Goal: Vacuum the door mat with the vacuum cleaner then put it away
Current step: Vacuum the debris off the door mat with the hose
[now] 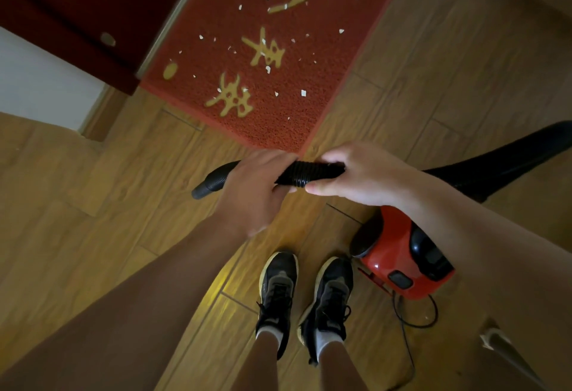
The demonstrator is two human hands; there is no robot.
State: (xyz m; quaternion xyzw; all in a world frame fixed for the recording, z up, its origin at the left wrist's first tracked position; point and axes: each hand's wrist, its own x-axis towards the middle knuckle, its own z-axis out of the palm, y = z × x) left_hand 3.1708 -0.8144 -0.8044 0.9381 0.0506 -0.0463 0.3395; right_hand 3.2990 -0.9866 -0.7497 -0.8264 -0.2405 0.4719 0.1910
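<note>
A red door mat with gold characters lies ahead on the wooden floor, strewn with several small white scraps. I hold a black ribbed vacuum hose level in front of me, just short of the mat's near corner. My left hand grips it near its nozzle end, which points left. My right hand grips it further right. The red vacuum cleaner body sits on the floor by my right foot, partly hidden by my right forearm.
A dark red door and a white wall stand at the upper left, beside the mat. The vacuum's black cord loops on the floor behind its body. My two black shoes stand below the hose.
</note>
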